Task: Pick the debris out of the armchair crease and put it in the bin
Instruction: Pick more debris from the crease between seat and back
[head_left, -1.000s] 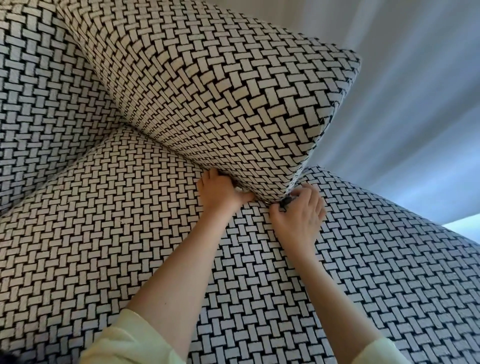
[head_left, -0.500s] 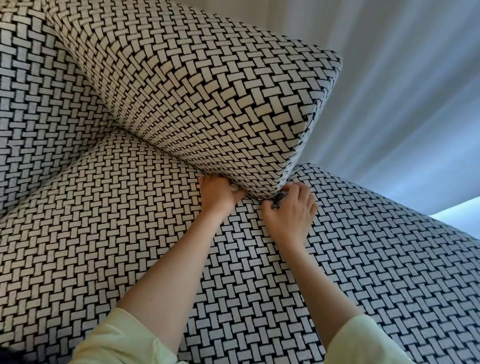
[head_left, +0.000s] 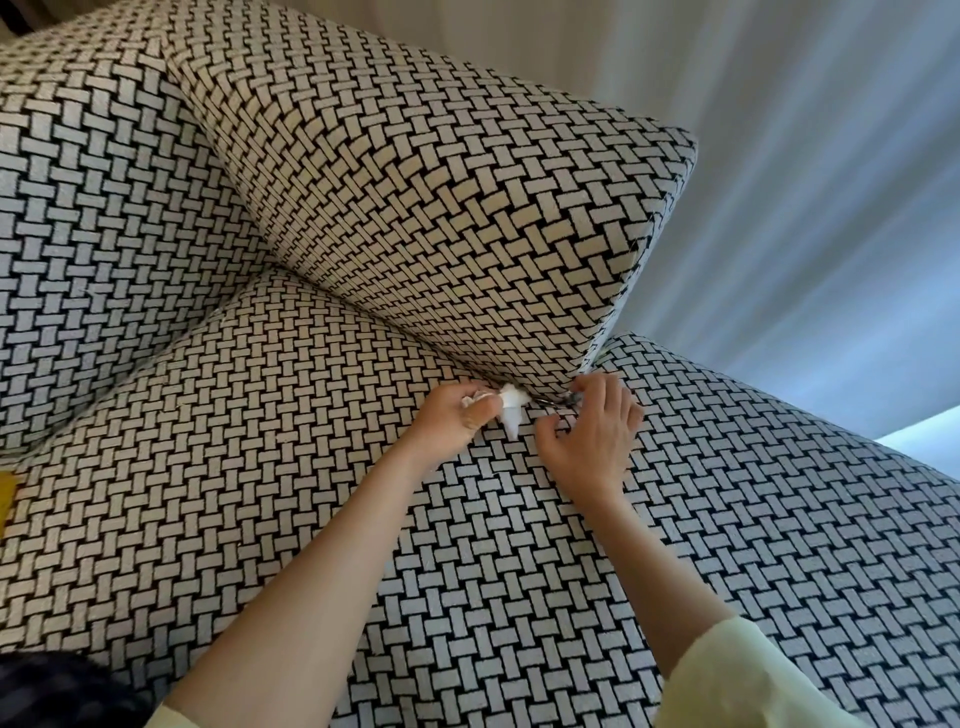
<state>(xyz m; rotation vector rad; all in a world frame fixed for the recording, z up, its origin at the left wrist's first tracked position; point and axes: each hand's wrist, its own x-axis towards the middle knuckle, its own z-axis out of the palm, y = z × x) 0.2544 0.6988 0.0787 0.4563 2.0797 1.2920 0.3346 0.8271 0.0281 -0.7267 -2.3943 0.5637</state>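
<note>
A seat cushion (head_left: 260, 519) covered in a black-and-white basket-weave fabric fills the near ground. Two bare forearms are stretched across it from pale yellow sleeves (head_left: 737, 675) at the lower edge.

The left grip (head_left: 457, 418) is closed on a white tissue (head_left: 511, 415): the crumpled paper is pinched under the thumb against the curled fingers, and one pointed end hangs down onto the seat. The tissue is held just at the mouth of the crease (head_left: 395, 325), where the seat meets the cushion above it.

Just beside it, the right grip (head_left: 592, 434) is set with its fingers curled into the same crease. A small dark scrap (head_left: 569, 399) is seen at the fingertips, touching the seam. Whether that scrap is actually clamped cannot be told, since the thumb lies apart from it and lower on the seat.

Above the crease a thick cushion (head_left: 441, 208) of the same weave is tilted, its lower corner meeting the seat by the right grip. The padded armchair side (head_left: 78, 218) is seen to the left, and a sliver of something yellow (head_left: 5, 499) shows at the left edge. Behind, pale pleated curtains (head_left: 805, 156) are hung.
</note>
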